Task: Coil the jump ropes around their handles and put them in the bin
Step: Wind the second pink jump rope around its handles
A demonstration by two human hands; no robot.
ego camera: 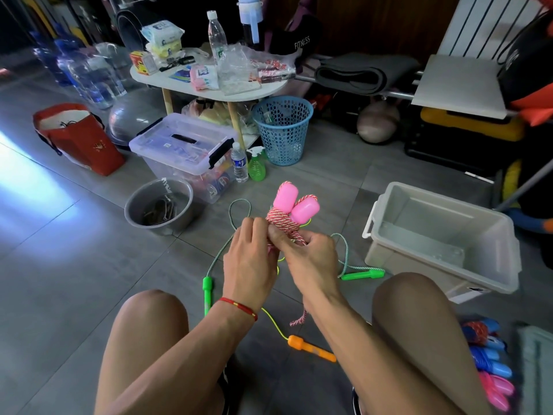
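Item in hand — a red-and-white twisted cord jump rope (pixel 282 221) with two pink oval plastic handles (pixel 294 203), held up at centre above the grey tiled floor (pixel 89 265). The handles are paired, tops pointing far; the cord is wound round their lower ends in several turns. The left hand (pixel 251 262) is clenched round the handles and coil; the fingers of the right hand (pixel 308 259) pinch the cord at the wrap. A loose frayed tail (pixel 299 319) hangs below the right wrist.

Step judged: finishing the coil. The remaining tail is best wound tight against the earlier turns and tucked under a turn, so the bundle is not loosened when dropped.

Destination — a grey translucent plastic bin (pixel 443 238), open, to the right; nothing is seen inside it.

Also present:
- green-handled jump rope with green-white cord (pixel 363 274), uncoiled, beneath the hands;
- orange-handled jump rope with thin yellow-green cord (pixel 311 348), uncoiled, near, between the knees;
- blue and pink bundled ropes (pixel 487 363), near right;
- round grey bowl (pixel 158 205), left;
- lidded clear storage box (pixel 182 148), far left.

Obstruction: the loose cords on the floor lie close below the hanging tail — tangling is possible.
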